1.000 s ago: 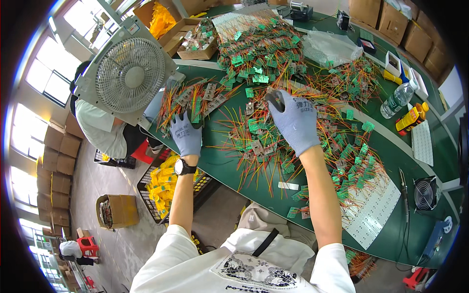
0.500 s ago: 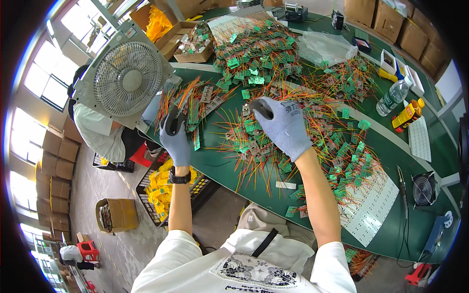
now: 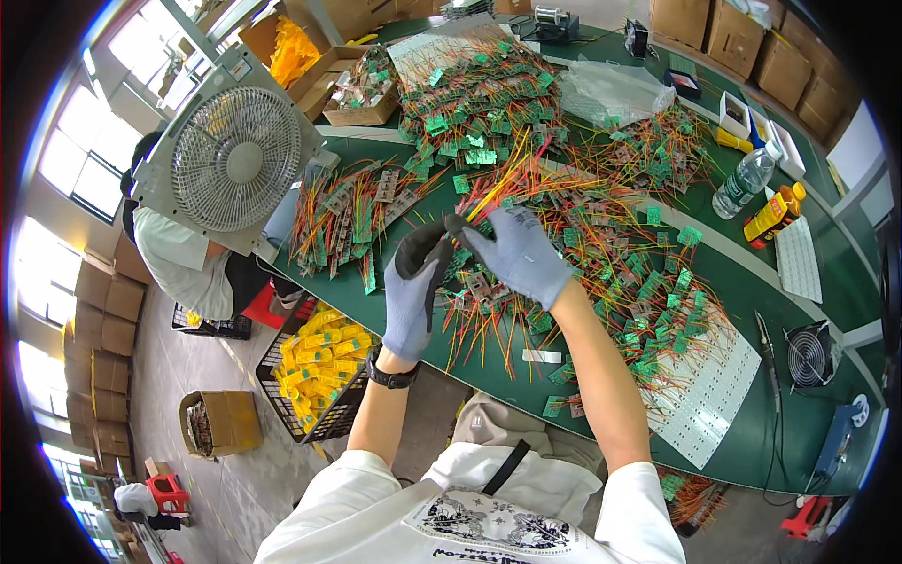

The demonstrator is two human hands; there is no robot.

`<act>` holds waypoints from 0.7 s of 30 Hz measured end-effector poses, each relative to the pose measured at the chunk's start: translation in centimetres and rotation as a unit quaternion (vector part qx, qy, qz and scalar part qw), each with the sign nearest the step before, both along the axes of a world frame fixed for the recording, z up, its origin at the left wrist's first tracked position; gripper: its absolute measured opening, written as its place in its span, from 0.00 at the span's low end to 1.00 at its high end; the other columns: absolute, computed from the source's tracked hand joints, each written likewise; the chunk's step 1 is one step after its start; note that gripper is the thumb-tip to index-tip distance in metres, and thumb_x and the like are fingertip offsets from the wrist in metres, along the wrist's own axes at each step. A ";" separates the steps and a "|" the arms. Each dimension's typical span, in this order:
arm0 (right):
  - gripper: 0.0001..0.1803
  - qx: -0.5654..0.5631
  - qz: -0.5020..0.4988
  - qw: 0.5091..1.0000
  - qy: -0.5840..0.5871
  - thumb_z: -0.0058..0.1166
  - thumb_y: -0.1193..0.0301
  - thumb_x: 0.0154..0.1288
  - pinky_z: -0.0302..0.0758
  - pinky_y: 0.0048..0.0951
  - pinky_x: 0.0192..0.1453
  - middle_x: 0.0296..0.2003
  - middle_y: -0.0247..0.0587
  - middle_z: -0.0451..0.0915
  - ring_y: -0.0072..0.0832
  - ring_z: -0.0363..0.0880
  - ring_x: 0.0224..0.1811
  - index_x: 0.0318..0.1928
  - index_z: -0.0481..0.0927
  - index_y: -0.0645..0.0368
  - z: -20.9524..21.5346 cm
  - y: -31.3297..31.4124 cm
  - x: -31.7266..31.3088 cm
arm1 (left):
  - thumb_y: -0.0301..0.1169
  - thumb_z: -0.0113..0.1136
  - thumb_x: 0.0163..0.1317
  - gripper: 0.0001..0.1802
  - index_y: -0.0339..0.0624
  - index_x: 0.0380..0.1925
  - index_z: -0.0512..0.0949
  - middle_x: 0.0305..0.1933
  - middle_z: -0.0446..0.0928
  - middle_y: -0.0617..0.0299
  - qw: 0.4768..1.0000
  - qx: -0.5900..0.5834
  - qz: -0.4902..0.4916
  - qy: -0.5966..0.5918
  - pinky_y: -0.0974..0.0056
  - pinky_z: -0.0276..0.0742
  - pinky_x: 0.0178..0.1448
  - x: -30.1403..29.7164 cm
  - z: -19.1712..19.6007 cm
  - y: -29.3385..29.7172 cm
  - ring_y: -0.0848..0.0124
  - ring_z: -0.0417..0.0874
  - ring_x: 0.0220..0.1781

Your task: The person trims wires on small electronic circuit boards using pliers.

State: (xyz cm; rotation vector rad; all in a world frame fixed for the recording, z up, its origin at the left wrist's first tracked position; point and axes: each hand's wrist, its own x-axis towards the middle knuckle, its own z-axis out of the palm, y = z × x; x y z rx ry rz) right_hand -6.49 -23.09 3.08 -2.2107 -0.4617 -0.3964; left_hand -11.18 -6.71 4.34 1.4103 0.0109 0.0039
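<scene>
Both gloved hands have drawn together since half a second ago: then they worked apart over the heap, now the left hand and right hand meet fingertip to fingertip above the green tabletop. Between them is a bundle of thin yellow and red wires that fans up and away from the fingers, toward the square grey box fan only in its leftmost strands. The right hand's dark-tipped fingers are pinched shut on the wire ends; the left hand's thumb and forefinger close on the same spot from the fan side — whether a small green circuit board hangs there, I cannot tell.

To do this step well, I judge the grip should stay close to the wire ends, so the strands stay aligned rather than splaying. Lifting slowly would help too — the heap of small green circuit boards with orange and red leads, lying on the side of the hands away from the fan, is tangled, and a fast pull could drag neighbours along. Keeping the bundle above the heap lets loose pieces drop free.
</scene>
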 end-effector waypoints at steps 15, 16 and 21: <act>0.19 -0.248 -0.012 0.969 -0.010 0.53 0.51 0.66 0.72 0.43 0.40 0.26 0.40 0.82 0.40 0.82 0.33 0.34 0.81 0.55 1.4 0.1 -0.9 | 0.17 0.57 0.61 0.14 0.30 0.48 0.79 0.38 0.81 0.60 0.995 0.087 0.006 -0.038 0.77 0.70 0.28 1.8 -2.5 1.2 0.82 0.80 0.33; 0.19 -0.249 -0.012 0.968 -0.011 0.53 0.51 0.66 0.72 0.43 0.40 0.26 0.40 0.82 0.40 0.82 0.33 0.34 0.81 0.55 0.8 0.1 -0.7 | 0.17 0.57 0.61 0.14 0.30 0.48 0.79 0.38 0.82 0.59 0.995 0.093 -0.003 -0.022 0.76 0.71 0.29 2.1 -2.8 1.2 0.81 0.82 0.35; 0.18 -0.160 -0.093 0.974 -0.133 0.56 0.52 0.64 0.73 0.39 0.30 0.22 0.37 0.80 0.38 0.81 0.25 0.38 0.79 0.56 -0.4 0.3 0.3 | 0.22 0.57 0.65 0.14 0.32 0.51 0.77 0.42 0.81 0.61 0.999 0.025 0.027 -0.032 0.76 0.73 0.32 2.1 -2.9 -0.6 0.78 0.83 0.37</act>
